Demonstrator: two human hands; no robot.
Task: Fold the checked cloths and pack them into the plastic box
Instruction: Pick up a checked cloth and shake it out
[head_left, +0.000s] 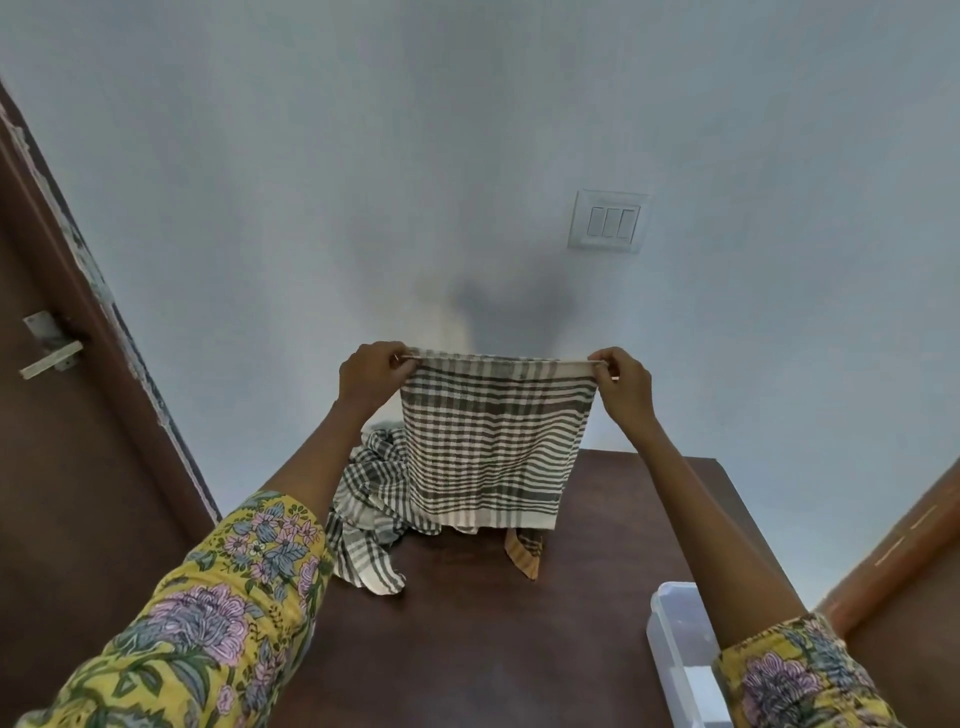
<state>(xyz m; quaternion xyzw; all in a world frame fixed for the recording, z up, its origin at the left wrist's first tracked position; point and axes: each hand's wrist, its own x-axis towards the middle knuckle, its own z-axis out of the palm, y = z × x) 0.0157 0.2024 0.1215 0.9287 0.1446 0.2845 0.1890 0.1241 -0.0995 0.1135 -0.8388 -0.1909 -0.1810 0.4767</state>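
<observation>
Left to right. Dark door (62, 467) with a metal latch (52, 345) at the frame's left edge. The left hand (371, 376) pinches one top corner of a checked cloth (493, 441), fingers curled over the hem; its grip is closed on the fabric. The cloth hangs flat between both hands above the desk (493, 623), held taut and raised, probably so the hem lines up for a first fold. Behind and below it lies a heap of unfolded checked cloths (363, 519), partly hidden by the hanging cloth; an orange-edged piece (524, 556) shows beneath. The right hand (621, 384) pinches the opposite corner likewise. A switch plate (608, 221) sits on the wall. The plastic box (675, 649) stands at the desk's near right, cut off by the frame and the right sleeve; its contents cannot be made out.
</observation>
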